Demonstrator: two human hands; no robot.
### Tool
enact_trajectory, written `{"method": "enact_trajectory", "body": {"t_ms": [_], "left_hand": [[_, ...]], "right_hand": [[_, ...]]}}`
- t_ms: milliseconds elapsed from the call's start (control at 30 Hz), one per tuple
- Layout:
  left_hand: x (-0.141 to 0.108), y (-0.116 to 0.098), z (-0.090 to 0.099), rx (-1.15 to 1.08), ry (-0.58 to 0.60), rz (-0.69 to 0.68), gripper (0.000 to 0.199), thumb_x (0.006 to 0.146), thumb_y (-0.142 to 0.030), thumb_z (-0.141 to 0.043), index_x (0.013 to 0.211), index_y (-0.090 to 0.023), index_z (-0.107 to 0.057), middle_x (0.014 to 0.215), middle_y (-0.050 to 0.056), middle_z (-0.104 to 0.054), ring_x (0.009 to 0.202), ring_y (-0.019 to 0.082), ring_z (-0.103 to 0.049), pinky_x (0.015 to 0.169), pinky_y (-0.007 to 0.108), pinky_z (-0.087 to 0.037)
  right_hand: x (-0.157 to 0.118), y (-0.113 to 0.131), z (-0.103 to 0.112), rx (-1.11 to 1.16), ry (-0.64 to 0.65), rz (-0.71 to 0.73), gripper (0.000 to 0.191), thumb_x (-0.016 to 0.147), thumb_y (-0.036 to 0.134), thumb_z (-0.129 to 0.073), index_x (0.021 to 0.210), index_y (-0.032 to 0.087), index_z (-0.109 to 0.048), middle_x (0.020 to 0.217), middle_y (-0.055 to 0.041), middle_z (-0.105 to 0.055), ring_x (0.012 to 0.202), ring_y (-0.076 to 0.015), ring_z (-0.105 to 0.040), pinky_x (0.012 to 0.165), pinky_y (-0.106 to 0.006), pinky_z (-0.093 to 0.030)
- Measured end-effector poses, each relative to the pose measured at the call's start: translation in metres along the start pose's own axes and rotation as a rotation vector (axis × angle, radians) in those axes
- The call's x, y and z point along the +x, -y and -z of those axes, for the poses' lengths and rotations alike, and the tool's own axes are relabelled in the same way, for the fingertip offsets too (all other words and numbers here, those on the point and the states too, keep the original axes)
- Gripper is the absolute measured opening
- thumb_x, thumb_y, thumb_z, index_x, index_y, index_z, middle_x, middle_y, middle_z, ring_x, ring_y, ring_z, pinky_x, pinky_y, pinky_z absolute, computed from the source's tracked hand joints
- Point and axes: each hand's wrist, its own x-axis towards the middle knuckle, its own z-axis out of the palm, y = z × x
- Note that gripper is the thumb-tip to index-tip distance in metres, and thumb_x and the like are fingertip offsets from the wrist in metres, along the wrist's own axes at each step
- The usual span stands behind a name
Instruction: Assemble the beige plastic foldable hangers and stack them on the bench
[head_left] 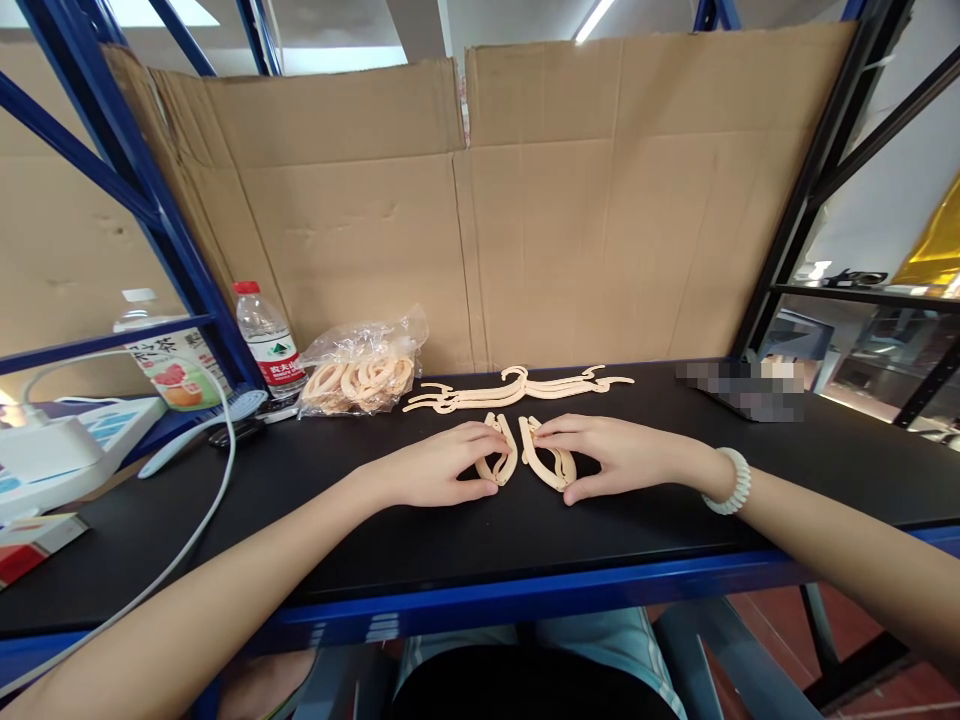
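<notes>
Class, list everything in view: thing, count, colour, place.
Table: 1, black, centre
Cardboard: count unclear, brown, behind
Frame: 1, blue, left
Red-capped bottle: 1, clear, back left
White-capped bottle: 1, pale, far left
Bag: 1, clear, beige contents, back left
Open hangers: count unclear, beige, back centre
Folded hangers: 2, beige, centre
Brush: 1, pale blue, left
Power strip: 1, white, far left
Cable: 1, white, left
Box: 1, red-white, near left
Pixelated item: 1, dark, back right
Bracelet: 1, pale, right wrist
Left grip, right grip: 2, bare hands, on folded hangers
</notes>
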Motion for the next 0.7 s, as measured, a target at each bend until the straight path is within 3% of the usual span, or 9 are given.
{"method": "enact_trajectory", "body": {"t_ms": [267, 700], "left_hand": [[0.001, 0.000, -0.001, -0.052, -0.047, -0.004, 0.038, 0.087, -0.026, -0.061, 0.124, -0.022, -0.057, 0.134, 0.011, -0.054, 0.126, 0.026, -0.049, 0.107, 0.040, -0.038], [-0.002, 0.007, 0.004, 0.001, 0.007, 0.020, 0.038, 0.088, -0.030, -0.059, 0.125, -0.022, -0.055, 0.133, 0.011, -0.054, 0.126, 0.025, -0.049, 0.104, 0.036, -0.040]], "right_hand": [[0.007, 0.000, -0.014, -0.036, -0.126, 0.047, 0.065, 0.087, 0.057, -0.055, 0.139, 0.017, -0.049, 0.136, -0.0134, -0.052, 0.126, -0.0263, -0.046, 0.106, -0.041, -0.039], [0.018, -0.004, -0.021, -0.111, -0.146, 0.011, 0.060, 0.091, 0.055, -0.050, 0.136, 0.014, -0.049, 0.137, -0.0160, -0.051, 0.126, -0.0289, -0.047, 0.105, -0.046, -0.040]]}}
